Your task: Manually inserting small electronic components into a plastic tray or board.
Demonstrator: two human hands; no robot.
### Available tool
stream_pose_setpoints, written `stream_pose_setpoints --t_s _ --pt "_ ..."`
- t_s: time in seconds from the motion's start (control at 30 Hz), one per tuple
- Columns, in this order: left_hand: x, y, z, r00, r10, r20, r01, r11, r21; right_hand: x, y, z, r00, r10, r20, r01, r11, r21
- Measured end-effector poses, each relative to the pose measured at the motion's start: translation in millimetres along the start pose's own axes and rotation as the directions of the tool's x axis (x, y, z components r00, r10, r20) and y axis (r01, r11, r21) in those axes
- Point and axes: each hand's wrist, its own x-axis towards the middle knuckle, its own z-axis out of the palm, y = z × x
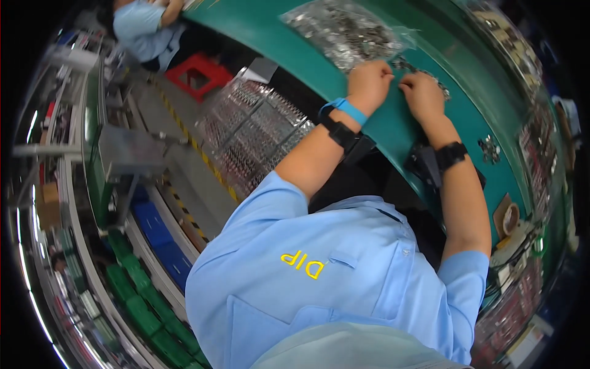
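Observation:
Above the green tabletop (393, 129), my left hand (370, 83) is closed in a pinch beside a clear plastic bag (344, 34) full of small metal parts. A little to its right, my right hand (424, 95) is curled with thumb and fingertips together, facing the left. Whatever either hand pinches is too small or hidden to name. Loose small metal parts (402, 63) lie just beyond and between my hands, and some show past the right knuckles. Another small heap of metal parts (490, 149) rests farther right on the table.
Stacked clear trays of shiny parts (255, 129) stand left of the table. Beyond them are a red stool (200, 75) and a seated person in a blue shirt (144, 31). A tape roll (510, 218) sits at the right; green bins (144, 313) line the lower left.

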Motion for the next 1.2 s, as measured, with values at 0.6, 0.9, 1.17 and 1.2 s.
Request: stream_pose_setpoints --t_s 0.6,0.9,1.17,1.2 --pt "-4 9 0 0.969 -0.113 0.220 0.190 0.908 -0.372 -199 81 -150 0.911 0.411 -0.040 -0.403 0.905 0.139" --pt "-47 151 19 0.811 0.143 0.567 0.187 0.855 -0.484 -226 84 -134 0.783 0.622 0.024 -0.604 0.749 0.272" --pt "-39 176 79 0.664 0.289 0.689 -0.167 0.956 -0.240 -226 102 -109 0.789 0.613 -0.051 -0.567 0.756 0.326" --pt "-39 178 82 0.653 0.276 0.705 -0.185 0.961 -0.205 -226 102 -105 0.775 0.624 -0.097 -0.566 0.755 0.333"
